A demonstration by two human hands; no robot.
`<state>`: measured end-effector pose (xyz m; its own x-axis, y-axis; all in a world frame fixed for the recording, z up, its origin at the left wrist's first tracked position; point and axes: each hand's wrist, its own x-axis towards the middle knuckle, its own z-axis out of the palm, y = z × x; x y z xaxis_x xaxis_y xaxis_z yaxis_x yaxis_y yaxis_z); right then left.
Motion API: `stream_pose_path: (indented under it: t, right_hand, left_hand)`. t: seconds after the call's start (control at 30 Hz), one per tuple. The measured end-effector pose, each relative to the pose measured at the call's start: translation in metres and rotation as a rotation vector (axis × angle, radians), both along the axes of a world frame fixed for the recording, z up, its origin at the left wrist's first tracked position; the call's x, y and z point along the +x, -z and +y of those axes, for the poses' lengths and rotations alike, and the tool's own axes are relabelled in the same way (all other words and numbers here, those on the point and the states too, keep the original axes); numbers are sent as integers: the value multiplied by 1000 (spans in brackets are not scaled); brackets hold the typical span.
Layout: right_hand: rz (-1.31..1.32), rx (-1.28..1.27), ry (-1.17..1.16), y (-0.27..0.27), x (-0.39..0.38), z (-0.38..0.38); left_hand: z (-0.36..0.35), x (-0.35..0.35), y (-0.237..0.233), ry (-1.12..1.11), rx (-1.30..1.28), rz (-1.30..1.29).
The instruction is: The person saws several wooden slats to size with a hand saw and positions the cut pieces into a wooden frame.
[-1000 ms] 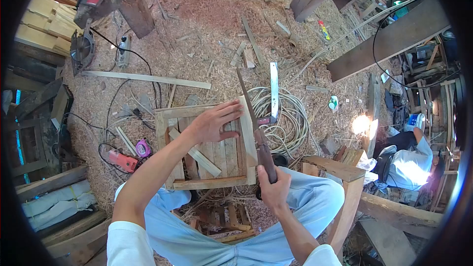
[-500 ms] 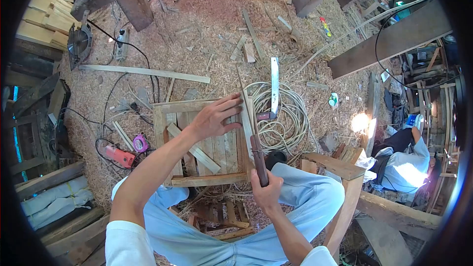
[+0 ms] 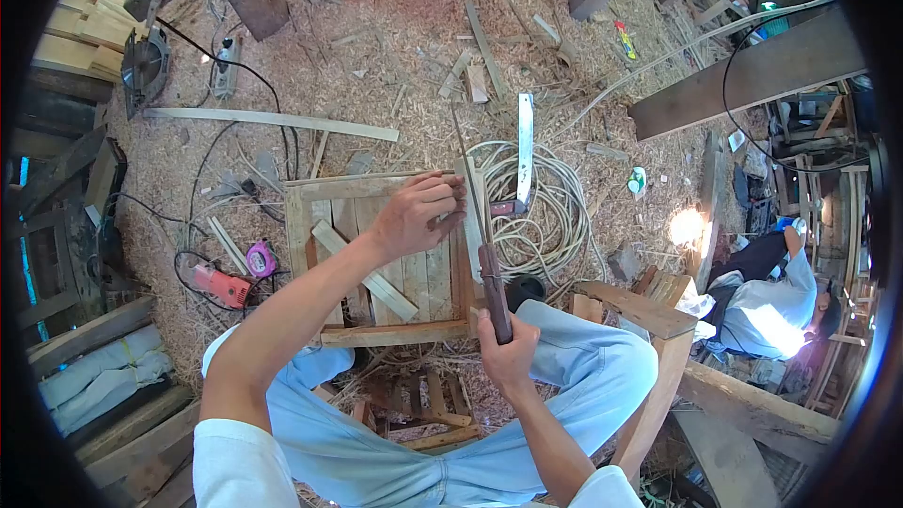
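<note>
My right hand (image 3: pixel 508 350) is closed around the dark brown handle of a long thin-bladed knife (image 3: pixel 490 287). Its narrow blade points away from me, alongside a pale wooden strip (image 3: pixel 473 226). At that strip's left edge, my left hand (image 3: pixel 420 216) has its fingers curled, seemingly gripping the strip; the fingertips are partly hidden. Both hands are over the right side of a slatted wooden frame (image 3: pixel 395 332) between my knees. A loose pale piece of wood (image 3: pixel 362 268) lies slanted across the slats.
Beyond the frame lie a coiled hose or cable (image 3: pixel 555 235) and a handsaw-like tool with a bright blade (image 3: pixel 525 146). To the left are a red power tool (image 3: pixel 222 284), a purple tape measure (image 3: pixel 261 258) and a circular saw (image 3: pixel 146 71). Another person (image 3: pixel 767 301) crouches at right.
My left fingers have curled in from a more outstretched pose at the strip. The knife has turned slightly, its blade showing more clearly. The view has shifted a little.
</note>
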<state>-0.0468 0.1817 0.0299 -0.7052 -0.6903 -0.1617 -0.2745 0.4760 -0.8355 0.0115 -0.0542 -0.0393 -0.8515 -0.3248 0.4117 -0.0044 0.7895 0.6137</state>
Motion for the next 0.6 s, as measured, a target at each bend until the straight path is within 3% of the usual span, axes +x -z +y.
stream_pose_path:
  t: [0.13, 0.6]
  right_hand:
    - [-26, 5, 23, -2, -2, -2]
    - [-38, -6, -21, -10, -2, -18]
  left_hand:
    - [5, -3, -4, -85, 43, 72]
    - [-4, 3, -7, 60, -42, -47]
